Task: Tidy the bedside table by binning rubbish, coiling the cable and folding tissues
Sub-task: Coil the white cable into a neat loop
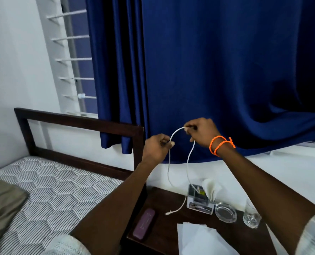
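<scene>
Two hands lift the white cable [178, 162] above the table [164, 229] — left hand [156, 147] and right hand [201, 132] each in a pinching grip on it, shaping a loop for coiling; its loose end trails on the table near unfolded tissues [199, 236].

A dark wooden worktop [164, 234] is seen beside the bed [48, 188]. A purple case [144, 225] lies at its left edge, white tissues [199, 238] near the front. A small box [200, 199], an ashtray [225, 212] and a glass [251, 215] are lined along the far side. The cable's [178, 208] free end rests on it left of the box.
</scene>
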The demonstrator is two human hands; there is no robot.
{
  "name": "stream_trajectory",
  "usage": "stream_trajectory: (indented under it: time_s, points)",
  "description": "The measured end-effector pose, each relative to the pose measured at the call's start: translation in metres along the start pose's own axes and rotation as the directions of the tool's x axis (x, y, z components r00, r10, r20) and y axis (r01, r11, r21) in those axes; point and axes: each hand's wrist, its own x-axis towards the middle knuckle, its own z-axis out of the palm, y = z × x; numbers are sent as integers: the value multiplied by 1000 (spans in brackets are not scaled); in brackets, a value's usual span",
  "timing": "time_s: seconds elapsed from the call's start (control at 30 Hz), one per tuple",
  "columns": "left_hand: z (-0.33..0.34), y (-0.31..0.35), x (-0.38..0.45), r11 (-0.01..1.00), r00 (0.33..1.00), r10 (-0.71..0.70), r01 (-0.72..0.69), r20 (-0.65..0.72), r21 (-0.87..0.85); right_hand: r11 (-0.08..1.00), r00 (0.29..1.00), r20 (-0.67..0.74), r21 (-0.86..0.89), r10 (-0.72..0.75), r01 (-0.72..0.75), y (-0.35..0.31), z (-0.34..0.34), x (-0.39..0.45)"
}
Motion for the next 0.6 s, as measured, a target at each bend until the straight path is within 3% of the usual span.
stream_trajectory:
  time_s: [0.3, 0.43, 0.6]
  points:
    - [6, 29, 3, 997, 999, -11, 9, -31, -71, 983, 992, -62, 154, 109, -98, 4, -30, -14]
    - [-2, 42, 12, 996, 998, 5, -11, -57, -93, 966, 984, 7, 190, 179, -177, 16, -31, -25]
    - [-9, 55, 21, 984, 988, 146, -150, -49, -96, 970, 977, 122, 148, 177, -194, 18, -25, -31]
